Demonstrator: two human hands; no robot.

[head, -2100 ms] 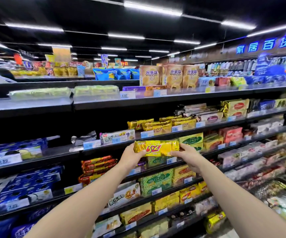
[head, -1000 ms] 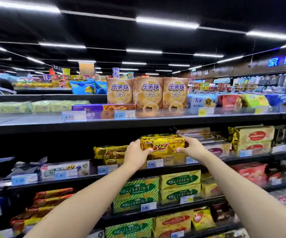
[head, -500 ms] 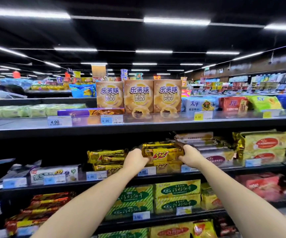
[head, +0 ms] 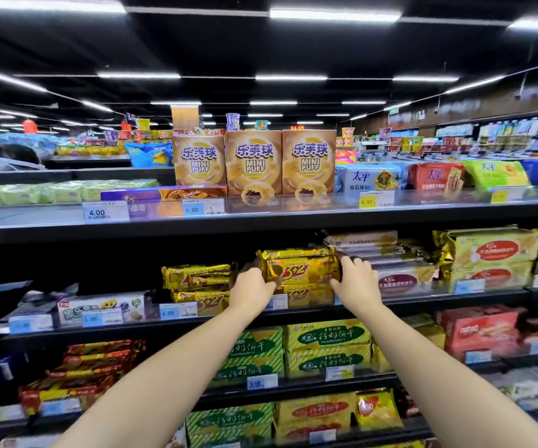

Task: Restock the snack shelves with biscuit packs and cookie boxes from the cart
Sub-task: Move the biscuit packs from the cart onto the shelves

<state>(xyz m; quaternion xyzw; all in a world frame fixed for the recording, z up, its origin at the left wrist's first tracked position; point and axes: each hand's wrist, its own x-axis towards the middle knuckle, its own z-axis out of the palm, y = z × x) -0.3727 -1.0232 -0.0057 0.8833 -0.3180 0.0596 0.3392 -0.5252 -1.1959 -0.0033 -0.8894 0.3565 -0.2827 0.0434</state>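
Both arms reach up to the second tier of a long black shelf (head: 422, 302), where a gold biscuit pack (head: 300, 266) marked 3+2 lies flat on top of another gold pack of the same kind (head: 306, 294). The left hand (head: 251, 287) grips its left end with curled fingers, and the right hand (head: 355, 282) clasps the right end the same way, so the pack is held between the two. More gold packs (head: 196, 276) are stacked just beside it to the left.

On the top shelf (head: 261, 221) three tan Mini Puff boxes (head: 254, 163) stand upright side by side, with price labels (head: 106, 211) clipped along the clear front rail (one reads 4.00). The tier below carries green-striped biscuit packs (head: 326, 347), two high.

The shop is dim overhead: a black ceiling crossed by white strip lights (head: 334, 14). Further aisles of goods run off behind the top shelf, too blurred to name.
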